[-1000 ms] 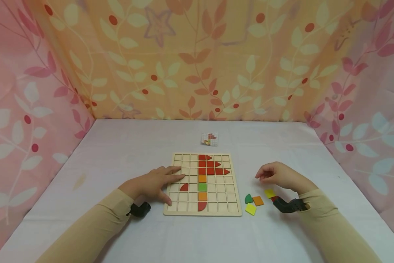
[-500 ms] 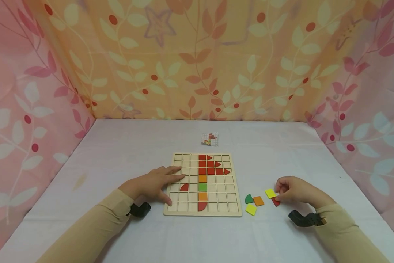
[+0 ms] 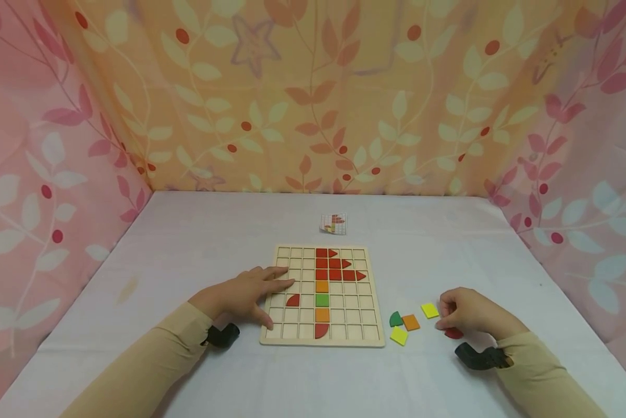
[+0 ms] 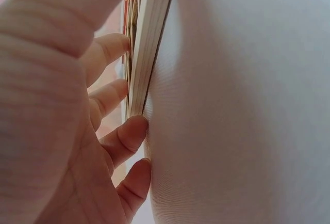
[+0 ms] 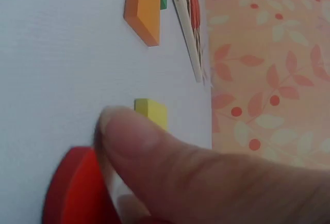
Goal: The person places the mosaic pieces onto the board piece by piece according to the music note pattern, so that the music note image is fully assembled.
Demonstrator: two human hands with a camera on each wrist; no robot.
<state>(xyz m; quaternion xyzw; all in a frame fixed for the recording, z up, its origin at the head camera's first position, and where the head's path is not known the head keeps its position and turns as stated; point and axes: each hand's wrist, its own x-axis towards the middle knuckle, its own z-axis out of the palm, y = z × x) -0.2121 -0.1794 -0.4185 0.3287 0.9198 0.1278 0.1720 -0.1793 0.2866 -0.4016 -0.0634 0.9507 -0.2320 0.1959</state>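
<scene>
My left hand [image 3: 242, 293] rests with spread fingers on the left edge of the wooden grid board [image 3: 346, 341]; in the left wrist view, fingers [image 4: 111, 100] lie along the board's side [image 4: 147, 53]. The board holds red, orange and green pieces, among them a red quarter-round [image 3: 292, 301] standing apart. Right of the board, my right hand [image 3: 467, 312] is bent low over a red piece [image 3: 453, 333], partly hidden beneath it. The right wrist view has the thumb [image 5: 144, 146] beside that red piece [image 5: 85, 193]; whether the fingers grip it is unclear.
Between board and right hand lie a green piece [image 3: 395, 319], an orange square [image 3: 410, 322] and two yellow squares, one nearer [image 3: 399, 336], one beside the hand [image 3: 430, 310]. A small printed card [image 3: 333, 223] lies behind the board. Patterned cloth surrounds the table.
My right hand has moved right and toward the near edge, down to the table. The red piece has shifted away from the yellow square, rightward and nearer. My left hand has stayed in place.
</scene>
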